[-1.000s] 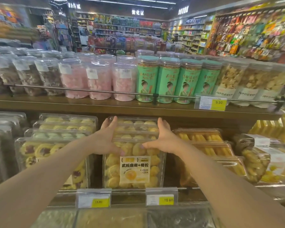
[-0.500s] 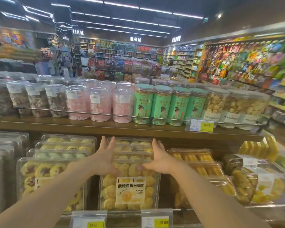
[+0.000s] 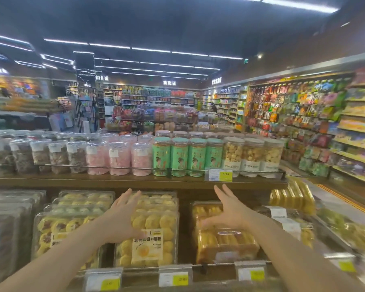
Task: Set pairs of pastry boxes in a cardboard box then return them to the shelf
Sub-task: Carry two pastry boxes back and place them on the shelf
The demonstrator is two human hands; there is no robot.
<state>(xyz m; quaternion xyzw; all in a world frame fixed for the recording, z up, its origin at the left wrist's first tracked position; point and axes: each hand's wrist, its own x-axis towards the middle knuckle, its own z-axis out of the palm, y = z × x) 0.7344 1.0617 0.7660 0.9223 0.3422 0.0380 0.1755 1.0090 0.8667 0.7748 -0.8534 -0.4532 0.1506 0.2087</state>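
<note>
Both hands reach forward over the lower shelf [image 3: 198, 265], each with its fingers spread and nearly straight, and neither has hold of anything. The left hand [image 3: 122, 218] lies against the left side of the front pastry box [image 3: 150, 239], a clear box of round yellow pastries with a yellow and white label; its thumb crosses the box's front face just above that label. Whether the palm presses on the box or only hovers beside it cannot be told. More boxes of the same kind stand stacked just beyond the left hand's fingertips. The right hand [image 3: 230, 213] hangs apart from that box, off to its right, above a box of long golden pastries [image 3: 226, 243], with its thumb pointing back toward the left hand. Past both hands, on the upper shelf [image 3: 114, 181], stand rows of jars [image 3: 178, 157] behind a thin rail. Below the wrists, yellow price tags [image 3: 174, 278] line the shelf edge.
</note>
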